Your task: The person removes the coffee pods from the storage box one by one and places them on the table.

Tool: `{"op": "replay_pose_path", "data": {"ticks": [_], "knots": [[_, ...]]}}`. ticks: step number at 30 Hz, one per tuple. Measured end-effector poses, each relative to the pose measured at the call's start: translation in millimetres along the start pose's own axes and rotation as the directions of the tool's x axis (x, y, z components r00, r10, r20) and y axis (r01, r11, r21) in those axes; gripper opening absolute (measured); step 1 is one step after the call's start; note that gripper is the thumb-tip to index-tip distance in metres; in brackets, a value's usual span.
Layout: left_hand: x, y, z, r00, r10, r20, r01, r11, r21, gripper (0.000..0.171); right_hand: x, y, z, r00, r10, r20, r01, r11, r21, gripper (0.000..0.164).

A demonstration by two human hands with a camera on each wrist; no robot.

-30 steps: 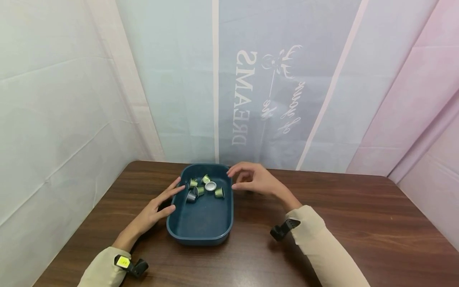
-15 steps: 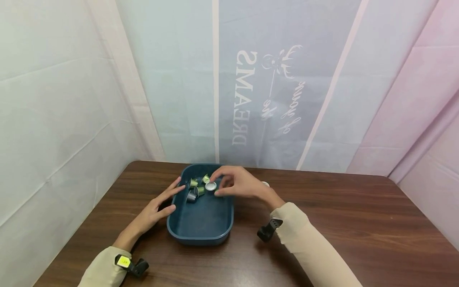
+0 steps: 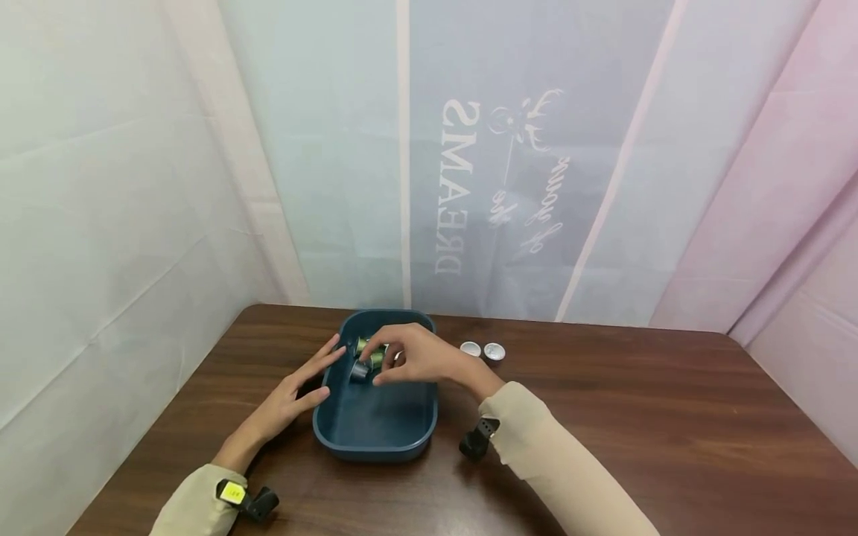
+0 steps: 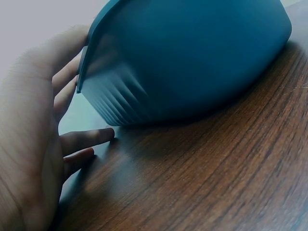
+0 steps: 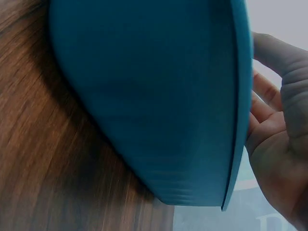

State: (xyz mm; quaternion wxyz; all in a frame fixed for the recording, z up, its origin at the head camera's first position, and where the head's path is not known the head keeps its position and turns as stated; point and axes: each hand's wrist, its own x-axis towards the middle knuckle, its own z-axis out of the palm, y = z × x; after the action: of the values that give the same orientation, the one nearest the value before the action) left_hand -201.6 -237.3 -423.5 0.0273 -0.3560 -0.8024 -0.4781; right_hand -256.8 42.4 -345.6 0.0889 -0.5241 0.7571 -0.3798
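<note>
Pale fabric backdrop (image 3: 335, 149) behind and to both sides of the blue bin (image 3: 385, 420): softly creased, grey-green to pink, with mirrored white lettering (image 3: 459, 158). Beneath the bin, dark brown wood-grain table (image 3: 637, 432), faintly glossy, rounded at the far left corner.

Blue bin: smooth, deep, rounded rectangle with lipped rim; fine ribbing on outer corners. Far end close to the table's back edge; widest room to the right of the bin, narrower strip to the left.

Beige sleeve (image 3: 556, 461) reaching in from near right of the bin, second beige sleeve (image 3: 194, 502) at near left. Right hand (image 3: 418, 353) across the bin's right rim, bent, thumb and index finger apart; contents partly blocked from view. Contact with the capsule below: cannot tell. Left hand (image 3: 284, 402) at the bin's left rim, fingers extended and spread, touching the rim.

Black wrist camera (image 3: 476, 441) just right of the bin.

Inside bin, toward the left wall: dark grey capsule (image 3: 358, 371), tilted, beside the right fingertips; green capsules (image 3: 377, 360) just beyond, partly covered. Right of the bin: two white-topped capsules (image 3: 494, 352), faces up, side by side.
</note>
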Motion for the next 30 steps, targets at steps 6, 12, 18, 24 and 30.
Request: {"op": "replay_pose_path", "data": {"ticks": [6, 12, 18, 24, 30], "knots": [[-0.9, 0.4, -0.3, 1.0, -0.006, -0.006, 0.006, 1.0, 0.013, 0.06, 6.8, 1.1, 5.9, 1.0, 0.015, 0.003, -0.015, 1.0, -0.013, 0.036], [-0.5, -0.7, 0.8, 1.0, 0.002, -0.001, -0.002, 1.0, 0.008, 0.061, 12.4, 3.5, 11.6, 0.999, 0.013, 0.032, -0.011, 0.998, -0.054, 0.036], [-0.2, -1.3, 2.6, 1.0, 0.005, -0.005, -0.005, 1.0, 0.009, 0.061, 15.1, 6.9, 17.2, 0.999, 0.028, 0.046, -0.024, 0.997, -0.075, 0.036], [-1.0, -1.4, 2.4, 1.0, -0.016, -0.008, 0.016, 1.0, 0.023, 0.061, 17.6, 11.0, 21.5, 0.996, 0.061, 0.065, -0.055, 0.994, -0.092, 0.034], [0.0, -1.4, 2.2, 1.0, -0.028, -0.008, 0.028, 0.999, 0.028, 0.061, 21.4, 13.6, 20.7, 0.993, 0.103, 0.057, -0.096, 0.99, -0.104, 0.034]]}}
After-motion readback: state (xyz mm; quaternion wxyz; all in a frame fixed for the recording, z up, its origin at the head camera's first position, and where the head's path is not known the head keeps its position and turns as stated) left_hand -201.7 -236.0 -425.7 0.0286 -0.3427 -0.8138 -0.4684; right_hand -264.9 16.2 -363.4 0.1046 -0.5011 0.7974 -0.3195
